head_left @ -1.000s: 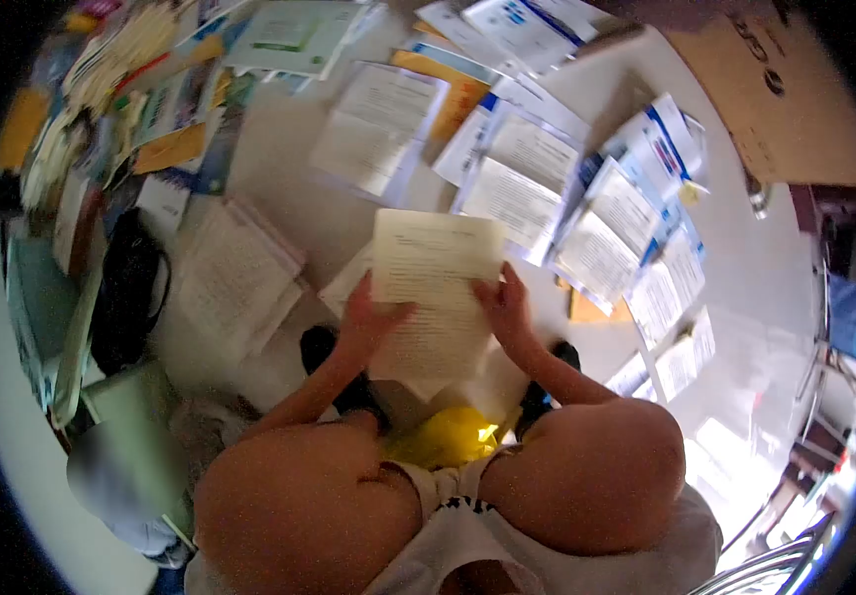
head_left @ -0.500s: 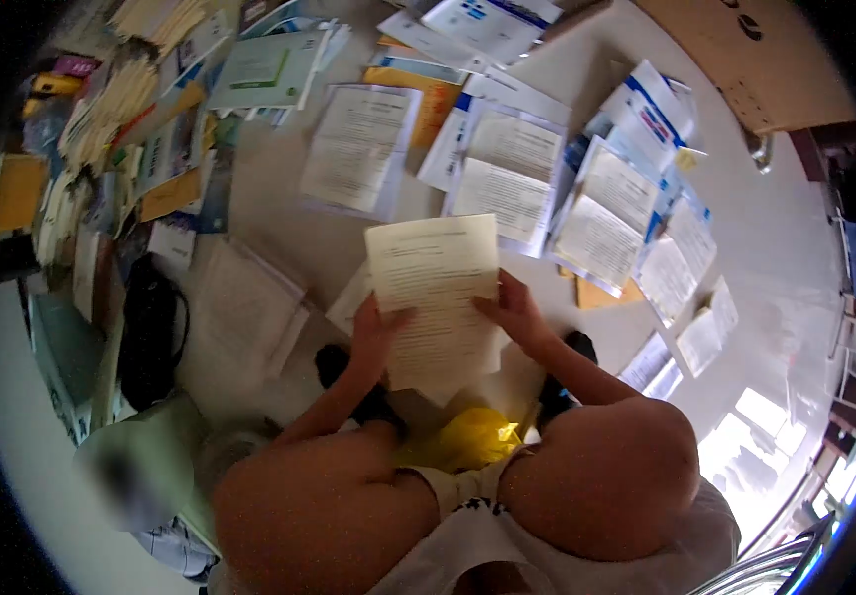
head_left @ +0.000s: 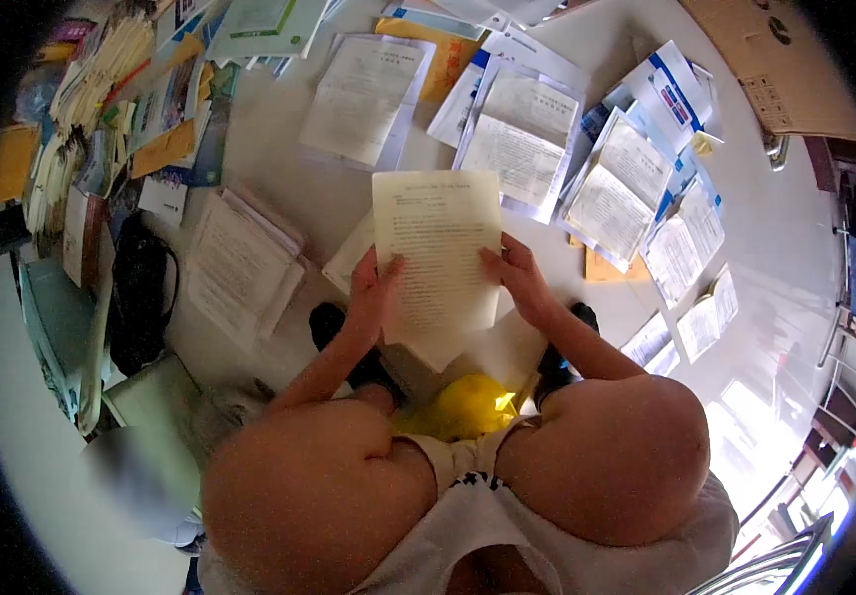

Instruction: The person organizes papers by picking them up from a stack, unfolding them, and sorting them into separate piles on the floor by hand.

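I have my left grip (head_left: 373, 294) and right grip (head_left: 524, 280) pinching the printed page (head_left: 440, 253) between them, not yet set down, while unfolded papers (head_left: 519, 157) beyond seem already laid out on the floor (head_left: 261, 144).

Bare floor (head_left: 267, 129) leaves a lane between the stacks (head_left: 101, 89) on the left and the nearest sheet (head_left: 358, 99), down to the pile (head_left: 239, 268). To the right, papers (head_left: 517, 159) stand in the way, with slim gaps between some; beyond them, floor runs toward the carton (head_left: 780, 74). The held page (head_left: 438, 248) fills the space between left hand (head_left: 372, 293) and right hand (head_left: 521, 270); the yellow bag (head_left: 472, 407) and knees (head_left: 626, 456) crowd below it
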Demonstrator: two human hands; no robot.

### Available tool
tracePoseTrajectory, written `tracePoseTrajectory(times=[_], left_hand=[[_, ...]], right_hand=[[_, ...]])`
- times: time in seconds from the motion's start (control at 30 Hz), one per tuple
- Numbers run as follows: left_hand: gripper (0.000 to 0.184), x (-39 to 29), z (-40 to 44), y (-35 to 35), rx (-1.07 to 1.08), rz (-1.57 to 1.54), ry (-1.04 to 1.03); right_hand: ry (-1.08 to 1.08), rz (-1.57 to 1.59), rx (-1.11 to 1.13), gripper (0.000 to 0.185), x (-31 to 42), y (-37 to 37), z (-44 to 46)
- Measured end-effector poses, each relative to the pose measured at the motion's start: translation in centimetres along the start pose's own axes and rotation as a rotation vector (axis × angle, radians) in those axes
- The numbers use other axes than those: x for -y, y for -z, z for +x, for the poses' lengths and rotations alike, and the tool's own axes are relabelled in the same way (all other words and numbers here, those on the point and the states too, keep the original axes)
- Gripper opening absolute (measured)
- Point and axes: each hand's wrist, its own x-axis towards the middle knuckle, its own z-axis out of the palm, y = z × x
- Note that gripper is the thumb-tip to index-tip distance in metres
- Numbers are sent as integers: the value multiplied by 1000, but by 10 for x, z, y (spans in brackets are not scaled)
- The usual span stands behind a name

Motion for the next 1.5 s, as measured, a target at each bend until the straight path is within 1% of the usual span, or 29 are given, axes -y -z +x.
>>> tracePoseTrajectory(times=[0.1, 0.13, 0.17, 0.2, 0.23, 0.3, 0.37, 0.43, 0.47, 0.5, 0.57, 0.63, 0.73, 0.77, 0.8, 0.83, 0.9, 0.93, 1.03, 1.07, 1.1, 1.13, 1.2, 1.27, 1.33, 1.4, 1.43, 1.47, 1.5], left_hand=[[34, -1, -3, 5, -10, -41, -7], [34, -3, 0, 8, -21, -52, -25], [34, -5, 5, 12, -73, 87, 161], [34, -9, 8, 18, -124, 228, 350], [34, -10, 8, 22, -134, 222, 332], [35, -4, 2, 27, 11, -48, 258], [36, 27, 4, 40, 47, -60, 244], [34, 50, 3, 47, 114, -143, 322], [32, 59, 5, 51, 139, -178, 394], [32, 65, 4, 53, 137, -183, 388], [32, 78, 7, 56, 155, -51, 372], [32, 100, 11, 58, 145, -55, 318], [31, 119, 7, 53, 190, -79, 216], [31, 123, 3, 57, 193, -100, 163], [30, 130, 5, 67, 257, -94, 276], [30, 125, 2, 67, 270, -91, 282], [31, 107, -4, 65, 207, 96, 294], [31, 109, -3, 65, 218, 103, 297], [30, 122, -3, 69, 212, 1, 264], [28, 128, -4, 68, 187, -30, 219], [27, 134, -4, 68, 162, -62, 175], [27, 140, -2, 70, 169, -60, 183], [25, 149, 1, 78, 264, 30, -17], [23, 133, 9, 73, 237, 115, 71], [22, 101, -7, 68, 217, 205, 183], [17, 61, -10, 53, 47, 541, 71], [17, 62, -12, 55, 31, 538, 90], [17, 63, -10, 58, -36, 723, -145], [20, 64, -9, 61, -103, 905, -386]], right_hand=[[65, -114, 41, 41, -3, 5, 14], [30, -119, 42, 45, 1, 12, 23], [47, -138, 60, 45, 3, 30, 38], [19, -289, 30, 45, 3, 54, 56], [-13, -438, -4, 46, 10, 67, 73], [283, -579, 26, 44, 109, 47, 86], [181, -843, -6, 40, 206, 15, 99], [108, -717, 0, 44, 253, -25, 125], [165, -653, 51, 44, 258, -40, 145], [220, -589, 103, 44, 259, -54, 168], [217, -515, -59, 39, 231, -80, 231], [399, -141, -61, 26, 116, -47, 398], [310, -31, -265, 24, 39, -79, 442], [276, -46, -342, 25, 18, -81, 447], [253, -86, -406, 23, 40, -98, 396], [227, -124, -468, 25, 64, -116, 343], [231, -422, -652, 34, 55, -116, 342], [183, -444, -627, 42, 54, -109, 336], [54, -461, -711, 50, 47, -100, 336], [165, -550, -747, 35, 40, -94, 341], [159, -546, -758, 35, 42, -89, 335], [225, -631, -683, 37, 43, -84, 329], [291, -766, -595, 39, 42, -77, 324], [241, -859, -568, 40, 34, -68, 338], [235, -924, -571, 28, 51, -72, 327], [254, -1002, -571, 25, 70, -69, 322], [288, -1066, -517, 24, 74, -59, 316], [338, -1143, -447, 23, 82, -49, 314], [423, -1257, -275, 22, 89, -32, 318]])
